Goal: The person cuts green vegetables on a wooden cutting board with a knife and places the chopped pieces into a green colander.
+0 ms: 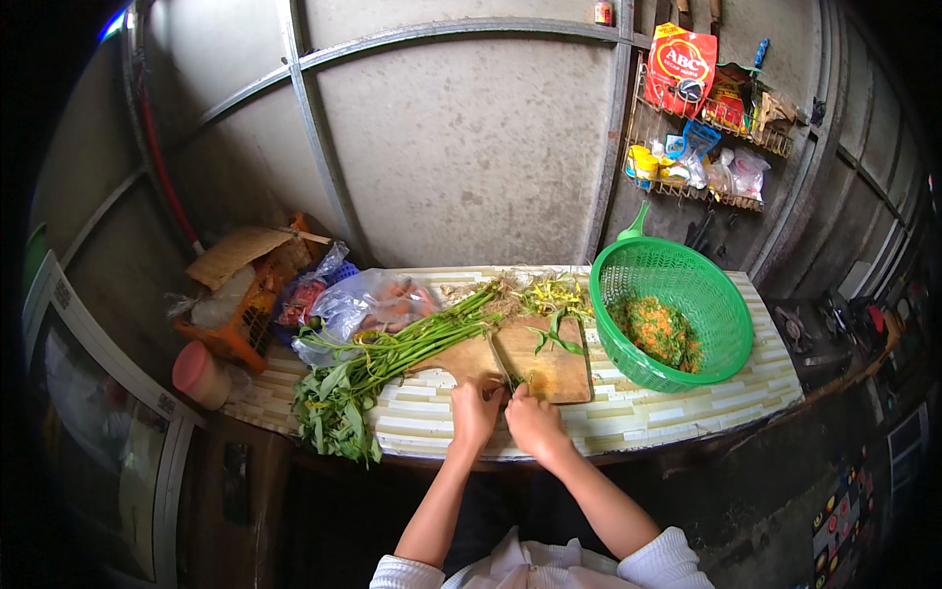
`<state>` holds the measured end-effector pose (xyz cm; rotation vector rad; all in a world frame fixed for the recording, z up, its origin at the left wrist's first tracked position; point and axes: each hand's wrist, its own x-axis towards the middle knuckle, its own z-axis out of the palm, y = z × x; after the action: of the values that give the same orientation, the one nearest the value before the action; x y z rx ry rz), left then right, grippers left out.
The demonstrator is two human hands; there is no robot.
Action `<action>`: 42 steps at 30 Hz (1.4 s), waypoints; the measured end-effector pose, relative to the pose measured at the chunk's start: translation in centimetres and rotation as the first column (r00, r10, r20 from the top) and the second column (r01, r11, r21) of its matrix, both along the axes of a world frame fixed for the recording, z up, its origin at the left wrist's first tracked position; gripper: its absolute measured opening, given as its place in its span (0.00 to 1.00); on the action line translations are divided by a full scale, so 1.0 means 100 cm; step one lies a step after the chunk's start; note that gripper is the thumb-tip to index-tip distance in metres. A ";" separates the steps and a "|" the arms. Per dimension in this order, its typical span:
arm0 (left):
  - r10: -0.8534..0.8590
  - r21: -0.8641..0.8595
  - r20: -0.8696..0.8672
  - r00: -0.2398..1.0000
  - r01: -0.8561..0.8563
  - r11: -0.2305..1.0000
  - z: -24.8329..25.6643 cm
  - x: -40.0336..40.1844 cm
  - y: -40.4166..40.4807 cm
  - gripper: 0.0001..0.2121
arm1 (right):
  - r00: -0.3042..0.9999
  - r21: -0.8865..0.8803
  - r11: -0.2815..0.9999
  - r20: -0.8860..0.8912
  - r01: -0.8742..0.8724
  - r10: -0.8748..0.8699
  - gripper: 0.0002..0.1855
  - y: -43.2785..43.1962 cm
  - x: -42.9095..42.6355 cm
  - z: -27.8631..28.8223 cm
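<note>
My right hand is closed at the near end of a knife, its handle hidden and its blade pointing away over a wooden cutting board. Close beside it, my left hand has its fingers curled at the board's near edge; what they hold is hidden. Small green bits lie by my fingertips. A leafy sprig rests on the board's far right. Left of the board stretches a bundle of long-stemmed leafy greens, roots at the back and leaves hanging over the table's front edge.
A green plastic colander with chopped orange and green vegetables stands right on the tiled-pattern table. At left are a clear plastic bag, an orange crate and a pink-lidded tub. Wire shelves hang on the wall.
</note>
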<state>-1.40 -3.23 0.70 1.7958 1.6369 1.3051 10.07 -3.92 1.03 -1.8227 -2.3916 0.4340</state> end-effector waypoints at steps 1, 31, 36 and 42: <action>0.017 -0.095 0.049 0.999 -0.013 0.995 0.008 0.001 -0.001 0.13 | 0.999 0.019 0.999 0.005 -0.031 0.031 0.14 0.007 0.004 -0.003; -0.039 -0.095 0.200 0.979 0.059 0.994 -0.014 -0.016 0.007 0.13 | 0.997 -0.081 0.996 -0.053 0.046 -0.050 0.18 -0.022 -0.004 0.012; -0.058 0.004 0.174 0.983 0.058 0.998 -0.016 -0.013 0.002 0.11 | 0.981 -0.095 0.995 -0.189 0.028 -0.045 0.18 0.005 0.006 0.007; -0.018 0.169 0.053 0.998 0.009 0.986 -0.020 -0.007 -0.008 0.09 | 0.999 -0.054 0.998 -0.046 0.025 -0.027 0.19 -0.020 -0.008 0.006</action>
<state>-2.06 -3.99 -1.27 1.8456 1.5234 1.5127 9.32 -5.95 1.66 -1.8416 -2.3451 0.5374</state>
